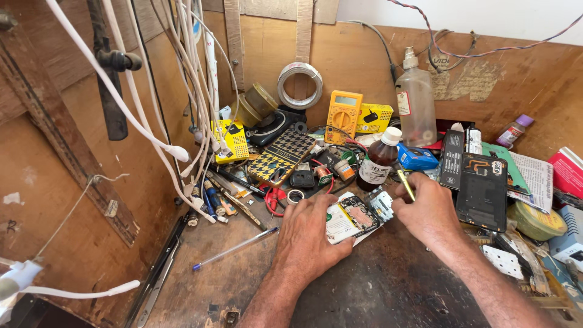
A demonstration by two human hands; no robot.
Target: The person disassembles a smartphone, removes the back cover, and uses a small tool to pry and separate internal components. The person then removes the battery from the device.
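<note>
Now, at centre frame, the left hand (306, 234) is pinning the opened phone (353, 217) flat, the right hand (427, 209) pinching a yellow tool (405, 184); light, fragile board, so probably best gripped by its edges.

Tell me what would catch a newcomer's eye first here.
Probably the two hands at centre: the left hand pins an opened phone to the dark bench while the right hand holds a thin yellow tool over it. Behind them stand a yellow multimeter and a brown bottle.
</note>
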